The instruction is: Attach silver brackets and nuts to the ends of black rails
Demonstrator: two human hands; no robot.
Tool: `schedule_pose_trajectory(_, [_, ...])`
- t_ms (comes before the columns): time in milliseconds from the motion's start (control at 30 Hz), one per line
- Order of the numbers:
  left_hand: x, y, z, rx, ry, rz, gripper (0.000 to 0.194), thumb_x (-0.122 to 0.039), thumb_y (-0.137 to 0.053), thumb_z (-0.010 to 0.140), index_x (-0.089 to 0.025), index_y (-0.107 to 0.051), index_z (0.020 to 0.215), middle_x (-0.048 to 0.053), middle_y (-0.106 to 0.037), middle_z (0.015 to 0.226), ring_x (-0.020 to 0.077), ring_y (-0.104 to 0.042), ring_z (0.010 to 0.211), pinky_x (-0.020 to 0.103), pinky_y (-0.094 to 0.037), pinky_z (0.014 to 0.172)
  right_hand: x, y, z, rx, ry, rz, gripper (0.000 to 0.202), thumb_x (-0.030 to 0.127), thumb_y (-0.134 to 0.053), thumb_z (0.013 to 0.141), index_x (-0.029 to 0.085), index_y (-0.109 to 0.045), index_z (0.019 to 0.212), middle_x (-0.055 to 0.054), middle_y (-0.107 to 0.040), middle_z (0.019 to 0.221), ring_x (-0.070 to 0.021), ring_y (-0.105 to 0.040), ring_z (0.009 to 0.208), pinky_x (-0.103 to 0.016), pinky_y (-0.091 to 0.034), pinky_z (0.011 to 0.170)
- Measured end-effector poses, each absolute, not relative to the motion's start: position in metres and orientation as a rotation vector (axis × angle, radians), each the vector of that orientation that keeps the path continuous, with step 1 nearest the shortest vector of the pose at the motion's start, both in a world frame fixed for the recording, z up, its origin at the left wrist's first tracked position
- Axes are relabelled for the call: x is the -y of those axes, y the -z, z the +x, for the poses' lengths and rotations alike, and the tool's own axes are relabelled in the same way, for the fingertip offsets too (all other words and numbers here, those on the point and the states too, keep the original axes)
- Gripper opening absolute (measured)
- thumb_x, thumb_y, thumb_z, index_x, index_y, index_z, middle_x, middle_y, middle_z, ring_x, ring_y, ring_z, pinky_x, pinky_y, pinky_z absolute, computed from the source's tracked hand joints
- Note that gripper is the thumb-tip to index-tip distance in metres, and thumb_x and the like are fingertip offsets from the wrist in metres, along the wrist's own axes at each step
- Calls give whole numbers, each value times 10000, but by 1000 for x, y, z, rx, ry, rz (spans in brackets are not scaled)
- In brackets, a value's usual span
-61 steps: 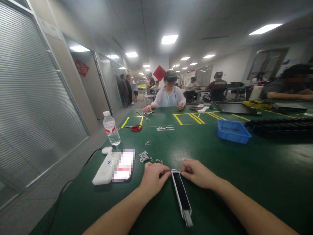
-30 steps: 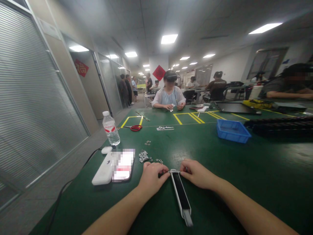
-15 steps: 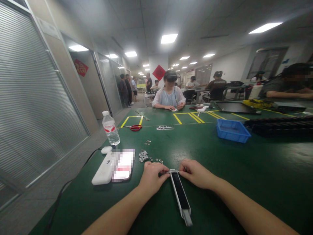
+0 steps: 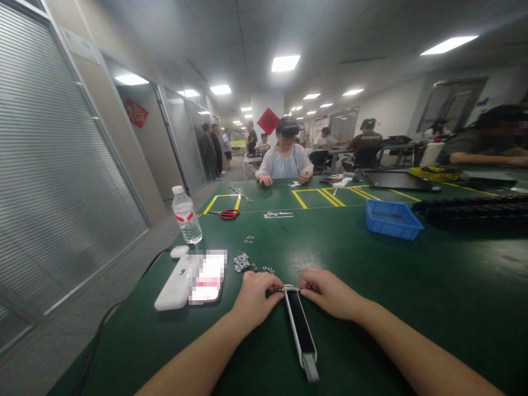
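Observation:
A long, narrow white-framed piece with a black face [image 4: 300,324] lies on the green table, its far end between my hands. From its near end sticks out a flat silvery tab [image 4: 310,369]. My left hand [image 4: 258,297] is closed, thumb and forefinger pinching at the left corner of the far end, where something small and dark shows between them. At the right corner, my right hand [image 4: 328,291] is closed too, fingertips against the frame. Just beyond my left hand lie grey metal brackets [image 4: 242,262] and several small rings or nuts [image 4: 268,269].
To the left are a white power bank-like block [image 4: 171,286], a phone [image 4: 212,275] and a water bottle [image 4: 186,214]. Red-handled scissors [image 4: 229,214] and thin metal parts [image 4: 278,214] lie farther off. A blue bin [image 4: 391,220] stands right. A person [image 4: 284,159] sits opposite.
The white-framed piece has shifted slightly left at its near end, with my hands still at its far corners. Across the table, the person's hands have moved apart.

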State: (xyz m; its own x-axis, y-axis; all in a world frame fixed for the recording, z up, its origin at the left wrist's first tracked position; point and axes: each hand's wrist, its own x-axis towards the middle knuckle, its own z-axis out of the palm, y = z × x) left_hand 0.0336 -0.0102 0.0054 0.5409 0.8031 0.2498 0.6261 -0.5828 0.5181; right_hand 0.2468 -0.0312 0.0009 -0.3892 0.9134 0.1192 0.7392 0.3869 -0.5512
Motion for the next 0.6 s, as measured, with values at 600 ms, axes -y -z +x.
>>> schedule_pose_trajectory(600, [3,-9,21,-1437,-641,2486,349,-56,-519,788,-244,-631,1060,32,-645,1101,234,-556,1088,428,-346,951,31,-3,248,2293,-609,-1478,166,141,-600,827,173,-647,983,-18,-567,824,-133,-502,698,-241,-381,630])
